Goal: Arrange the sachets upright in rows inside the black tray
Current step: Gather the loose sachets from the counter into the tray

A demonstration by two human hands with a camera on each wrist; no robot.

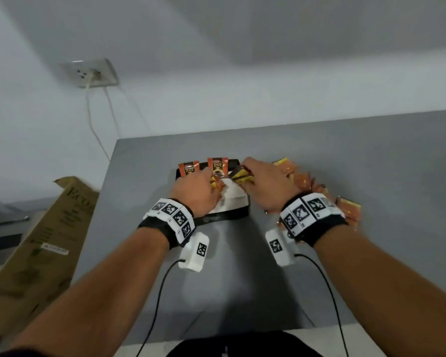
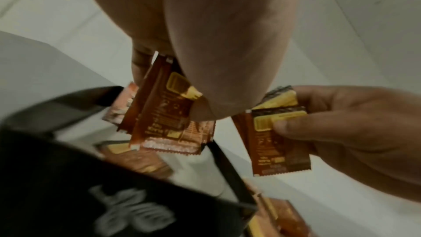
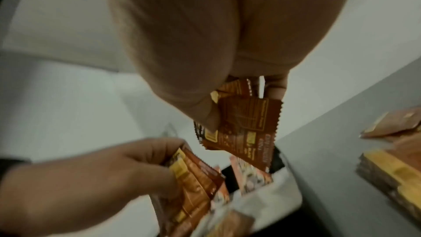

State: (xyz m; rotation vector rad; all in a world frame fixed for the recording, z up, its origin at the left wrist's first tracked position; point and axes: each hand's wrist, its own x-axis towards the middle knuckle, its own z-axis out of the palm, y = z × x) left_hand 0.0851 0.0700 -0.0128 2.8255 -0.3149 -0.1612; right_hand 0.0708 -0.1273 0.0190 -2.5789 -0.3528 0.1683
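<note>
Showing, L to R: a brown cardboard box point(image 1: 39, 240) leaning at the table's point(image 1: 371, 176) left edge, w/ a wall socket point(image 1: 93, 72) and cable on the wall behind. Next, the black tray point(image 1: 232, 213) sits mid-table, lined w/ white paper point(image 1: 232, 195). Two upright sachets point(image 1: 218, 167) stand along its far side, fronts toward the camera: orange-brown foil, dark label panel, a coffee-cup picture, serrated top edges; print partly legible ("BLACK").

The left hand point(image 1: 198, 191) is over the tray's left part, thumb and fingers pinching a small fan of sachets point(image 2: 159, 113), approx. two or three; exact count unclear. Left-wrist view shows their backs: dark brown w/ yellow barcode patch, small print, crimped zigzag ends. The right hand point(image 1: 265, 184) is over the tray's right edge, likewise pinching its own few sachets point(image 3: 241, 129) between thumb and fingers, same brown backs and yellow patches, held tilted, not yet standing in the tray. The two hands are near each other but apart.

Far R: a loose pile of sachets point(image 1: 345, 210) lies flat on the grey table beside the tray, partly hidden behind the right wrist. Both wrists carry marker bands and a white camera unit w/ black cable
</note>
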